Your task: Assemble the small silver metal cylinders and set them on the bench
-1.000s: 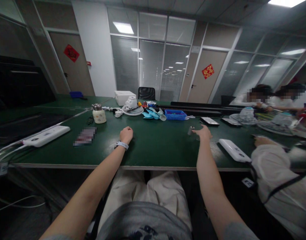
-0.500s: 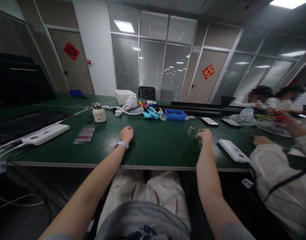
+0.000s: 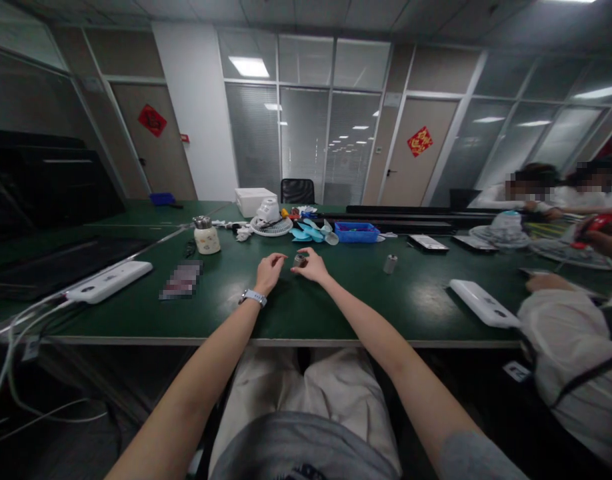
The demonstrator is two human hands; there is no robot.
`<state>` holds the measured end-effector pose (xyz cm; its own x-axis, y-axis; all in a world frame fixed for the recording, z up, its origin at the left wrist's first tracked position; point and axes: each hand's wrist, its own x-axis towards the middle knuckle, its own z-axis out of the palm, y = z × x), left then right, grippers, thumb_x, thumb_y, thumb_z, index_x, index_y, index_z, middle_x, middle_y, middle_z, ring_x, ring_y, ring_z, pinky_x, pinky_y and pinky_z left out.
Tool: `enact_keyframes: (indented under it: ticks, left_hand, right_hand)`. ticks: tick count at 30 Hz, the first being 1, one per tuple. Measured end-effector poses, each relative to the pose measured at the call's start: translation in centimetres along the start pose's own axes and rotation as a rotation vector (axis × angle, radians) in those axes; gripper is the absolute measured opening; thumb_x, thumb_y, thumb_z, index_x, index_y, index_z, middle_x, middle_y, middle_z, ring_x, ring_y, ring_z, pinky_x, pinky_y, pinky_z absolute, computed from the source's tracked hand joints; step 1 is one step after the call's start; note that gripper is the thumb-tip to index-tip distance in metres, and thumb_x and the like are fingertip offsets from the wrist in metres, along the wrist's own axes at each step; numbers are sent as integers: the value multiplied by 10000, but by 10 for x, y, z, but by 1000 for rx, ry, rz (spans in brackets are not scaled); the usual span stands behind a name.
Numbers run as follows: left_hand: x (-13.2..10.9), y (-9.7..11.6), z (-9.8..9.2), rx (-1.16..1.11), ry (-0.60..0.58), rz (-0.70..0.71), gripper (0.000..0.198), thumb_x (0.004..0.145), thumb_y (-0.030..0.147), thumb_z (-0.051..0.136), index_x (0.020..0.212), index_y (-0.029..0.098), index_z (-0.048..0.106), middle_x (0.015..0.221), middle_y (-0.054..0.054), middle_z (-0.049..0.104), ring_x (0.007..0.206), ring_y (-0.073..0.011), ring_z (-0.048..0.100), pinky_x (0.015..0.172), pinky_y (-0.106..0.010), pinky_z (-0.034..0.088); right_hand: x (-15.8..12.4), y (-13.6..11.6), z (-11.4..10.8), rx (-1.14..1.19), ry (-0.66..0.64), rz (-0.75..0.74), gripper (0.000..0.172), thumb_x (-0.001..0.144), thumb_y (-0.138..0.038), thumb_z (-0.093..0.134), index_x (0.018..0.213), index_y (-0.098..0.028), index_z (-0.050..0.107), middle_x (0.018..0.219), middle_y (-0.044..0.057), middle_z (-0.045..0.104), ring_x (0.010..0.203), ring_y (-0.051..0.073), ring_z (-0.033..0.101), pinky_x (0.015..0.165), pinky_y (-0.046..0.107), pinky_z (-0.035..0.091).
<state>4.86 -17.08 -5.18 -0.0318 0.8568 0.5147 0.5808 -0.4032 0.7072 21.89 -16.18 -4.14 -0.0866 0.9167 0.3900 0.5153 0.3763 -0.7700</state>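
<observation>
A small silver metal cylinder [image 3: 299, 261] sits between the thumb and fingers of my right hand [image 3: 312, 267], in front of me over the green table [image 3: 336, 307]. Just left of it, my left hand [image 3: 271, 272] has its fingers stretched toward the cylinder, apart from it and holding nothing. A watch [image 3: 253, 297] is on the left wrist. Farther right, a second metal cylinder [image 3: 391, 264] of similar look stands on the table. What exact part these cylinders are is too small to tell.
Behind the hands lie a white fan part [image 3: 271, 225], light-blue blades [image 3: 309, 232] and a blue basket [image 3: 357, 232]. A jar [image 3: 206, 237], a phone [image 3: 182, 279] and a white power strip [image 3: 109, 281] are left. Another strip [image 3: 482, 303] and a co-worker's sleeve [image 3: 561, 333] are right.
My right hand has swung left from beside the standing cylinder to the middle, carrying a cylinder. My left hand has gone from closed to open fingers. The view has shifted slightly.
</observation>
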Motion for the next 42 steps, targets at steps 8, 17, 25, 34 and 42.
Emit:
enact_keyframes:
  ticks: [8, 17, 25, 34, 42]
  left_hand:
    - [-2, 9, -1, 174, -25, 95, 332, 861, 461, 559, 1007, 227, 744, 1055, -56, 703, 1068, -205, 547, 980, -330, 347]
    - [4, 10, 1, 194, 12, 76, 319, 890, 426, 531, 1025, 235, 750, 1066, -53, 694, 1049, -201, 542, 956, -309, 366]
    - [3, -6, -10, 323, 138, -308, 369, 841, 530, 562, 1014, 274, 763, 1023, -95, 720, 1122, -323, 494, 902, -404, 392]
    - [0, -10, -9, 395, -13, -295, 343, 774, 547, 627, 951, 289, 767, 999, -80, 734, 1048, -337, 527, 865, -410, 416]
    - [3, -12, -8, 404, 81, -348, 402, 901, 512, 408, 799, 226, 672, 970, -130, 700, 1067, -334, 523, 836, -406, 418]
  right_hand:
    - [-8, 0, 25, -77, -14, -78, 580, 636, -246, 793, 1140, -292, 509, 824, -11, 694, 828, 230, 676, 823, 369, 511]
    - [-20, -4, 27, -22, -30, -15, 550, 693, -236, 771, 1161, -335, 498, 1029, 8, 697, 1002, 245, 652, 906, 407, 494]
    - [-15, 15, 34, 103, 43, 32, 525, 620, -302, 832, 1074, -245, 573, 993, 42, 708, 901, 198, 682, 889, 387, 520]
    - [-9, 10, 19, 600, 79, 264, 332, 634, -214, 819, 913, -167, 646, 955, 59, 725, 897, 172, 682, 870, 322, 536]
    - [-15, 1, -22, 1016, 23, 541, 162, 913, -322, 544, 877, -187, 626, 827, 46, 705, 727, 136, 663, 677, 243, 548]
